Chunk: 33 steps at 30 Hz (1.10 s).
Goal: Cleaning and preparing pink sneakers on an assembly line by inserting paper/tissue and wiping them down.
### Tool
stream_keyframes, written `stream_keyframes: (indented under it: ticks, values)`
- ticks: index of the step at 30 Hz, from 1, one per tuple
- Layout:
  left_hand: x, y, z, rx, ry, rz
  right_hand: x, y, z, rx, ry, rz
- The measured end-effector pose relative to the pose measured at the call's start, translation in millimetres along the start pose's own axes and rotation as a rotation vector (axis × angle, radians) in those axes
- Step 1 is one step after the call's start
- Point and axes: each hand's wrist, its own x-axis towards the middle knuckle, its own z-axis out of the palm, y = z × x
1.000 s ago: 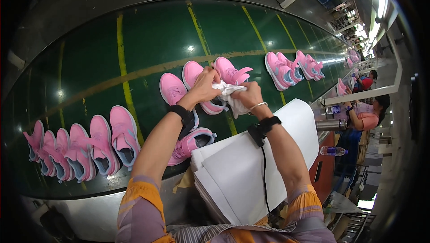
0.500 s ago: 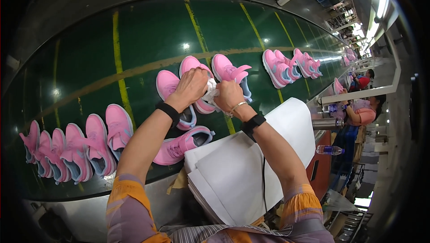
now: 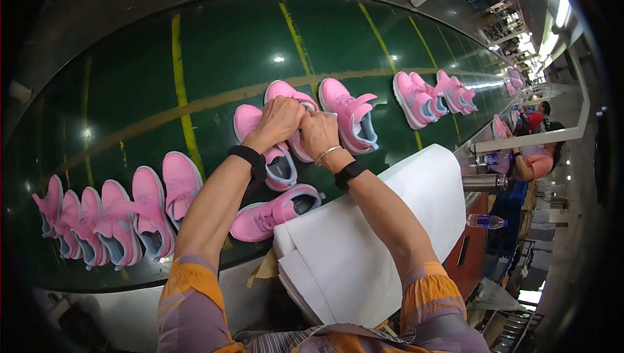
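Observation:
A pink sneaker (image 3: 281, 90) lies on the green belt, partly covered by both my hands. My left hand (image 3: 283, 121) is closed over its upper near the opening. At that opening my right hand (image 3: 320, 133) is closed, knuckles up, on white paper; only a scrap shows beside the fingers, and the fingertips are hidden. Right of my hands stands another pink sneaker (image 3: 338, 99), its strap lifted and its lining light blue. A third sneaker (image 3: 246, 119) sits partly under my left wrist. Nearer me, one more sneaker (image 3: 263, 218) lies pointing left.
A stack of white paper sheets (image 3: 364, 242) lies at the belt's near edge, below my right forearm. Several pink sneakers (image 3: 114, 207) line the left; others (image 3: 413, 99) stand farther right. A metal flask (image 3: 484, 183) and plastic bottle (image 3: 486, 222) are at right, with a person (image 3: 534, 164) beyond.
The crumpled white paper between my hands has gone mostly out of sight at the sneaker's opening. My right hand has moved left, against my left. The whole view has shifted slightly.

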Motion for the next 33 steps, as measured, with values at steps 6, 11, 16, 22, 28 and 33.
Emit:
stream_keyframes:
  ticks: [6, 11, 16, 22, 28, 33]
  values:
    - [4, -4, 1, -0.033, -0.037, 0.087, -8, 22, 30, 0.296, 0.056, -0.083]
    - [1, 0, 2, 0.118, -0.016, 0.062, 4, 32, 45, 0.235, -0.016, -0.295]
    - [4, 2, 7, 0.105, -0.039, -0.056, -16, 29, 12, 0.422, -0.323, -0.09]
    - [2, 11, 4, 0.036, 0.067, -0.013, -69, 21, -33, 0.125, -0.403, -0.268]
    - [-5, 22, 7, -0.106, 0.094, 0.127, -59, 11, -18, 0.092, -0.342, -0.342]
    - [-13, 25, 17, 0.05, 0.113, 0.308, -25, 16, 28, 0.005, -0.308, -0.31]
